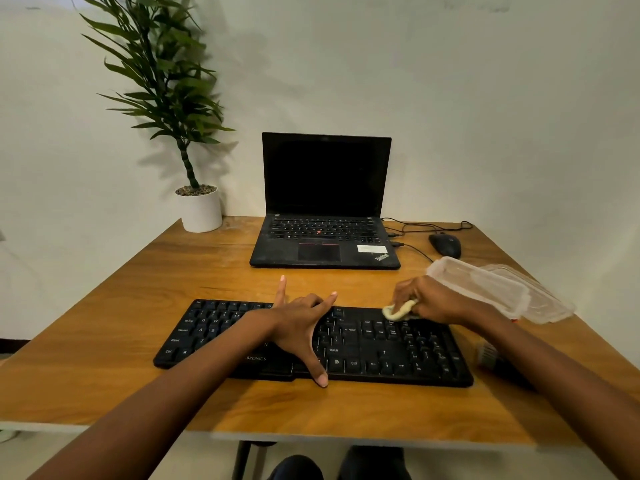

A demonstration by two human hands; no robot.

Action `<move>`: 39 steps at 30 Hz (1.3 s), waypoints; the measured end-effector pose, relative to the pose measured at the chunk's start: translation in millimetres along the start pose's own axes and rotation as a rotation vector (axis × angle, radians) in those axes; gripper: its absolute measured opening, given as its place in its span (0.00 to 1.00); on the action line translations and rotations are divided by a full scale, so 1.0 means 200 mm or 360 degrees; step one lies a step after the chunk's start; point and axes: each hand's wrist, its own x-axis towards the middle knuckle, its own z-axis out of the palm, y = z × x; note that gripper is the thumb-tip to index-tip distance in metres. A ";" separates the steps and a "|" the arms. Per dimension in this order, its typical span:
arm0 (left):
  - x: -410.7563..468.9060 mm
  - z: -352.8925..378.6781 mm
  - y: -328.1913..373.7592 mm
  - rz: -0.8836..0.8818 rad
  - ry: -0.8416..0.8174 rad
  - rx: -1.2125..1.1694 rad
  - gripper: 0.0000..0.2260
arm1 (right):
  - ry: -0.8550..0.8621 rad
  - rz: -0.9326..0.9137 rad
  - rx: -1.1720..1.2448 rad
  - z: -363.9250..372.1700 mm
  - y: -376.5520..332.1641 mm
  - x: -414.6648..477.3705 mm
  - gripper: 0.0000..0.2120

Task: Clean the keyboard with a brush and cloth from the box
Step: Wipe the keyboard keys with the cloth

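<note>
On the brown wooden table (138,306), the black rectangular computer keyboard (381,355) lies near the front edge, its long axis running left to right, key legends facing the person; the left hand (301,327) rests spread on its middle, thumb at the near edge; the right hand (429,299) grips a pale yellow crumpled cloth (398,310) on the far right keys; just beyond sits a clear plastic box (485,285), then an open black laptop (325,216).
</note>
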 end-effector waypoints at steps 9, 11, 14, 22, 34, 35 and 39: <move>0.02 0.01 0.01 0.0033 0.0022 -0.0039 0.59 | 0.0168 -0.0084 0.0121 0.16 -0.18 0.15 0.09; 0.01 0.01 0.00 0.0020 0.0013 -0.0016 0.58 | 0.0168 -0.0128 0.0121 0.20 -0.23 0.20 0.10; 0.01 0.01 -0.02 -0.0002 -0.0013 0.0014 0.57 | 0.0011 -0.0097 -0.0006 0.13 -0.19 0.17 0.10; 0.02 -0.06 0.02 -0.0047 -0.0207 0.0058 0.54 | 0.0153 0.0068 -0.0201 -0.05 -0.04 -0.06 0.07; 0.11 -0.04 0.15 0.0020 -0.0090 0.0093 0.52 | 0.0120 0.0226 -0.0787 0.17 -0.37 -0.34 0.11; 0.11 -0.05 0.15 0.0013 -0.0099 0.0087 0.52 | 0.0075 0.0229 -0.0893 0.18 -0.39 -0.35 0.12; 0.13 -0.05 0.15 0.0022 -0.0121 0.0053 0.53 | 0.0021 0.0304 -0.1155 0.19 -0.46 -0.31 0.14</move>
